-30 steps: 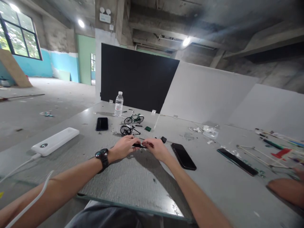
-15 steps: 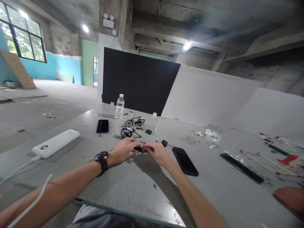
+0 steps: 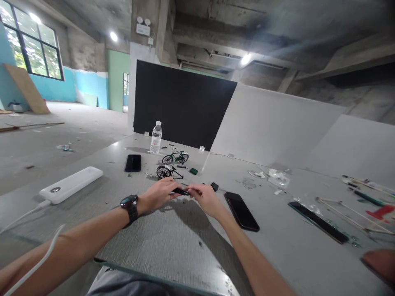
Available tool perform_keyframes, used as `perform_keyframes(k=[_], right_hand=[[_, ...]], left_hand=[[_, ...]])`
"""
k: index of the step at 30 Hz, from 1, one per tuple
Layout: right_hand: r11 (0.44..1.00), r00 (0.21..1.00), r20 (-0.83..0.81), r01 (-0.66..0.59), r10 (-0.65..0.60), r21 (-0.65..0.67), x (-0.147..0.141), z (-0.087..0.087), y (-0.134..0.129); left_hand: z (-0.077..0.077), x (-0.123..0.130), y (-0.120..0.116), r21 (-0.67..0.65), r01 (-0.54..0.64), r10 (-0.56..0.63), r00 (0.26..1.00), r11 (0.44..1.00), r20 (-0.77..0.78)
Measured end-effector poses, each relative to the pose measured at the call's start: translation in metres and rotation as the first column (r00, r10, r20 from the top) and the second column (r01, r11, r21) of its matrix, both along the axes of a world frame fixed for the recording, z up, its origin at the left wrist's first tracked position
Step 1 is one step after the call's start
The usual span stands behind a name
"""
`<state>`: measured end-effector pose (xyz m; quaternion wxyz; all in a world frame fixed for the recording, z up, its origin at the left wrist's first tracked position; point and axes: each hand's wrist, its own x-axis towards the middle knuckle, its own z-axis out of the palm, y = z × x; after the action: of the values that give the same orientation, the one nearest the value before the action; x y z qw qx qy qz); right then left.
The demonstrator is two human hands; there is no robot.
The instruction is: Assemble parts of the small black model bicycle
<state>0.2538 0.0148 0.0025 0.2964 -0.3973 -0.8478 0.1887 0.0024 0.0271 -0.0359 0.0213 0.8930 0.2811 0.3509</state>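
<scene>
- Pinching a small black part (image 3: 181, 191) between both sets of fingertips, I hold it just above the grey table (image 3: 173, 238), straight out in front of me.
- My left hand (image 3: 159, 194) grips the part's left end, fingers curled round it; a black watch (image 3: 130, 204) sits on that wrist.
- My right hand (image 3: 206, 198) grips the part's right end, thumb and forefinger closed on it.
- I cannot tell what the part is; it is thin, dark and mostly covered by my fingers.
- A white cable (image 3: 33, 267) crosses my left forearm, well to the left of the part and nearer to me.
- A black phone (image 3: 241, 211) lies flat just right of my right hand.
- A white power bank (image 3: 70, 184) lies far left of the part, near the table's edge.
- Someone else's hand (image 3: 380, 263) shows at the far right, low in view, well apart from mine.
- A long dark strip (image 3: 317, 222) lies right of the phone, with thin sticks (image 3: 345, 211) beyond it.
- Just behind the part stands a black model bicycle (image 3: 166, 172), partly built.
- Behind that stands a green model bicycle (image 3: 175, 156).
- A second phone (image 3: 133, 163) lies left of the bicycles.
- Farthest back, a water bottle (image 3: 156, 137) stands upright before a black panel (image 3: 185, 105).
</scene>
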Motion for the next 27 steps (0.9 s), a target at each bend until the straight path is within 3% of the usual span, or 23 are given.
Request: perform_keyframes(k=[8,13,18,23,27], right_hand=[[0.997,0.998,0.058,0.041,-0.037,-0.07,0.018,0.018,0.01],[0.987,0.953,0.266,0.128,-0.149,0.092,0.048,0.035,0.043],[0.98,0.926,0.331,0.145,-0.182,0.132,0.066,0.023,0.057],[0.983,0.894,0.41,0.181,-0.182,0.042,0.064,0.007,0.039],[0.987,0.904,0.404,0.162,-0.141,-0.017,0.053,0.011,0.025]], left_hand=[[0.001,0.0,-0.002,0.02,0.013,-0.012,1.0,1.0,-0.028],[0.0,0.0,-0.002,0.029,-0.001,0.002,0.999,1.0,-0.034],[0.0,0.001,-0.003,0.048,-0.065,0.067,0.996,0.997,-0.055],[0.001,0.003,-0.004,0.021,-0.048,0.049,0.994,0.999,-0.096],[0.0,0.006,-0.006,-0.011,-0.002,0.001,0.993,1.0,-0.114]])
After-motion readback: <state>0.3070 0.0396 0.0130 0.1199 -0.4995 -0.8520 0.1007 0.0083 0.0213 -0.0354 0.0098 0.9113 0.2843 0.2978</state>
